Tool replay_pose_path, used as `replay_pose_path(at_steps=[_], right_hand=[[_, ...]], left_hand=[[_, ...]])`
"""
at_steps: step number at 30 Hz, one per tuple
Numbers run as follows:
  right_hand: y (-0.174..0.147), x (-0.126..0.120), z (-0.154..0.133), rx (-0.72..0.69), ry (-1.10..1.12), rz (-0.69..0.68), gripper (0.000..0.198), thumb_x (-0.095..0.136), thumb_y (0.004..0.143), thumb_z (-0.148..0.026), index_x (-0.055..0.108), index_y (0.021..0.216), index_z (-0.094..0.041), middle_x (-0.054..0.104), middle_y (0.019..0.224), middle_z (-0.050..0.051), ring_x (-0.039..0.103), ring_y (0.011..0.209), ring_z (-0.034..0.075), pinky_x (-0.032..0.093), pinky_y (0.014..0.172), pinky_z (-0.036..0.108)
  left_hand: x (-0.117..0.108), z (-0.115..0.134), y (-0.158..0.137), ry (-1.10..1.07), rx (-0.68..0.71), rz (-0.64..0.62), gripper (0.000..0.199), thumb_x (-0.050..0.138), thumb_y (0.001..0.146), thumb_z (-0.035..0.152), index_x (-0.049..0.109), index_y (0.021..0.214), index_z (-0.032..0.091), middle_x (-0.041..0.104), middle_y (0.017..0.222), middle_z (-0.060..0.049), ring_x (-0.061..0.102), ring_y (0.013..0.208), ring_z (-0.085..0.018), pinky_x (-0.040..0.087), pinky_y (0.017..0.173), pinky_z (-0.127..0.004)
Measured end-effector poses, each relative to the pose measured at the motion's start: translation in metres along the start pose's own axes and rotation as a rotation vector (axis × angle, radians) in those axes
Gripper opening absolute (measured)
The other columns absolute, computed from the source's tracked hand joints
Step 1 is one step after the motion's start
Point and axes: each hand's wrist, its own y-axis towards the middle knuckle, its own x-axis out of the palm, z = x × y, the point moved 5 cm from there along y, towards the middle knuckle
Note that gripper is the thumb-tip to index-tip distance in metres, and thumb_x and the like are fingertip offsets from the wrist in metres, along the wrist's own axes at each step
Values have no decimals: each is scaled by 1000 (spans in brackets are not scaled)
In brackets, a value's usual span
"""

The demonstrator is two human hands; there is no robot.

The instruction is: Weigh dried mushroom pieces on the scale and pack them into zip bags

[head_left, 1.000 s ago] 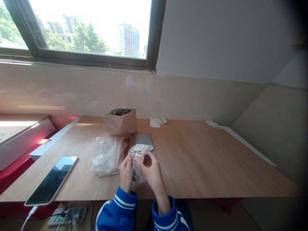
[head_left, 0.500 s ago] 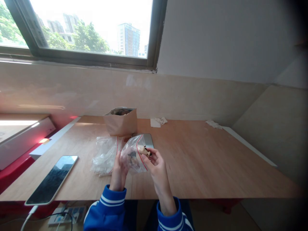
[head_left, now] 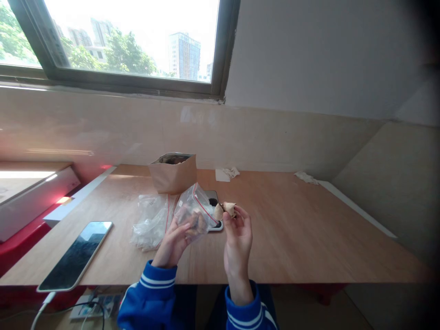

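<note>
My left hand [head_left: 175, 240] is closed on a clear zip bag [head_left: 192, 204] with a red seal line. Brownish lumps show through the plastic low in the bag, and its mouth faces right. Just right of that mouth, my right hand [head_left: 239, 233] pinches pale, curled dried pieces [head_left: 229, 209] with dark edges between thumb and fingers. Their exact kind is hard to tell. Behind the bag, a flat device with a silver and dark surface [head_left: 213, 198] lies partly hidden on the table.
A pile of clear zip bags [head_left: 149, 224] lies left of my left hand. Behind it stands an open brown paper pouch [head_left: 173, 176]. A phone [head_left: 77, 256] with a white cable lies at the left front. Crumpled paper [head_left: 231, 173] rests at the table's [head_left: 309, 229] back.
My right hand has drawn the pale pieces away from the bag's mouth, up and to the right. My left hand has turned the bag, and more of the flat device shows.
</note>
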Motion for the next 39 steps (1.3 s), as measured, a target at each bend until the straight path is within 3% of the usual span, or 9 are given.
replay_pose_path(at_steps=[4, 8, 14, 16, 24, 32, 36, 39], right_hand=[[6, -11, -2, -24, -7, 54, 44, 68, 76, -38, 52, 112, -19, 62, 111, 8, 59, 106, 22, 45, 94, 43], [13, -21, -1, -4, -3, 72, 50, 68, 76, -39, 51, 120, -19, 60, 118, 9, 56, 112, 24, 44, 97, 44], [17, -23, 8, 62, 21, 72, 54, 70, 74, -39, 52, 119, -18, 60, 120, 10, 54, 116, 25, 41, 100, 45], [15, -19, 11, 73, 37, 65, 53, 70, 74, -39, 51, 118, -18, 60, 118, 10, 55, 114, 25, 42, 99, 45], [9, -4, 21, 90, 60, -35, 48, 64, 80, -39, 50, 122, -22, 56, 122, 9, 57, 108, 23, 50, 87, 38], [3, 6, 28, 82, 44, -132, 45, 66, 79, -36, 53, 119, -23, 59, 119, 7, 58, 109, 21, 46, 93, 39], [22, 23, 28, 60, 20, -183, 39, 68, 77, -37, 57, 109, -18, 64, 110, 8, 60, 105, 21, 46, 93, 40], [55, 54, 15, -64, -14, -257, 37, 67, 77, -39, 57, 106, -17, 64, 107, 9, 60, 102, 21, 47, 92, 39]], left_hand=[[-3, 30, 9, -53, 176, 58, 65, 58, 77, 8, 37, 137, 24, 61, 124, -9, 62, 106, -22, 53, 86, -34], [-25, 49, 20, -188, 273, 100, 51, 51, 78, 7, 49, 128, 20, 66, 113, -8, 66, 93, -18, 56, 76, -29], [-93, 25, 38, -278, 172, 433, 43, 46, 75, 1, 57, 114, 16, 70, 82, -3, 65, 64, -10, 54, 60, -20], [-103, 18, 40, -340, 157, 439, 39, 44, 77, 2, 59, 110, 16, 69, 77, -2, 64, 64, -10, 54, 61, -19], [-103, 16, 35, -346, 111, 333, 31, 36, 87, 7, 61, 101, 18, 71, 79, 4, 66, 73, -10, 53, 71, -19], [-110, 11, 42, -494, 106, 462, 36, 35, 81, 5, 56, 111, 10, 70, 72, -5, 67, 63, -15, 55, 61, -26], [-111, 9, 43, -513, 102, 471, 32, 40, 78, 4, 58, 103, 10, 68, 67, -3, 59, 49, -10, 52, 54, -21], [-109, 9, 42, -525, 114, 478, 29, 41, 76, 3, 60, 97, 9, 67, 63, -3, 55, 44, -8, 51, 53, -20]])
